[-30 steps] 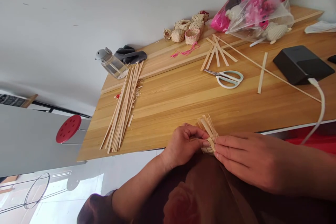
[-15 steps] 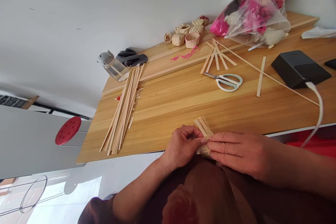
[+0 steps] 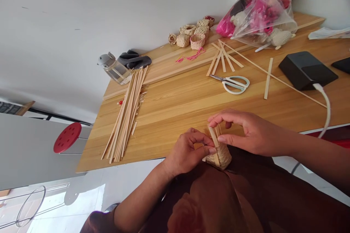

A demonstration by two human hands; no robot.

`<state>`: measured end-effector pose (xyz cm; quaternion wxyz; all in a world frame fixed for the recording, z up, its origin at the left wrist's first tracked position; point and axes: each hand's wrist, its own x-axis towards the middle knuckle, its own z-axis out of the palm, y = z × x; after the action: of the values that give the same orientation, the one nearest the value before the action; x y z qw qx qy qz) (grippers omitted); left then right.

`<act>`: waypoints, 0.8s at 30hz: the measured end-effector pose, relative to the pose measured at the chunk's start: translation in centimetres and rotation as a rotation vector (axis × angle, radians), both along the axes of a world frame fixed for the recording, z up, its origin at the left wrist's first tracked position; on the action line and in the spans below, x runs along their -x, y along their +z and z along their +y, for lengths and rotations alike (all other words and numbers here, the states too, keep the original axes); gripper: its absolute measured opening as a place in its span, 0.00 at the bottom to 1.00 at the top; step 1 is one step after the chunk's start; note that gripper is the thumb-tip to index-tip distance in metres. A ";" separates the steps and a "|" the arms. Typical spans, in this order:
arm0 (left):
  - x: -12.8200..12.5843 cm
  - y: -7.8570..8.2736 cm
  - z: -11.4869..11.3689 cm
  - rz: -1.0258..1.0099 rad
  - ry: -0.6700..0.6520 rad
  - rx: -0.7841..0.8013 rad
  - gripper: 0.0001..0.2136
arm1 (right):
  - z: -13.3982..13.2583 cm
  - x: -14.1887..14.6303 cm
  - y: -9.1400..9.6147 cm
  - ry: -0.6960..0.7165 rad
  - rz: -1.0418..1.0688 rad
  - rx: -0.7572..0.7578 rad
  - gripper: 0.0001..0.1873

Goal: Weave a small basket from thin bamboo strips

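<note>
A small half-woven basket (image 3: 221,154) of pale strips sits at the near table edge, against my lap. My left hand (image 3: 188,151) is closed on its left side, thumb and fingers pinching the weave. My right hand (image 3: 243,133) hovers over the upright loose ends, thumb and forefinger pinching one strip (image 3: 212,136) that stands up from the basket. The other loose ends fan out behind that strip.
A bundle of long strips (image 3: 127,113) lies at the left of the wooden table (image 3: 191,102). Scissors (image 3: 233,82), short strips (image 3: 222,58), finished little baskets (image 3: 191,36), a plastic bag (image 3: 259,11), a water bottle (image 3: 113,68) and a black box (image 3: 306,69) with a white cable lie farther back.
My right hand has lifted off the basket's side and moved up over its top, now pinching one upright strip. The basket's woven body has come into sight. My left hand has stayed put.
</note>
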<state>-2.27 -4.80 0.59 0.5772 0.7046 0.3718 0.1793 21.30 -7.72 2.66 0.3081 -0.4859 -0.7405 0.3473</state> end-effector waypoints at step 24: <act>-0.3 -0.5 -0.3 -0.033 0.029 0.063 0.10 | 2.4 0.9 1.7 0.279 -0.039 -0.199 0.05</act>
<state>-2.02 -5.15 0.07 0.6025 0.6774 0.3779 0.1876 20.35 -5.30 4.33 0.2890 -0.3522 -0.8373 0.3022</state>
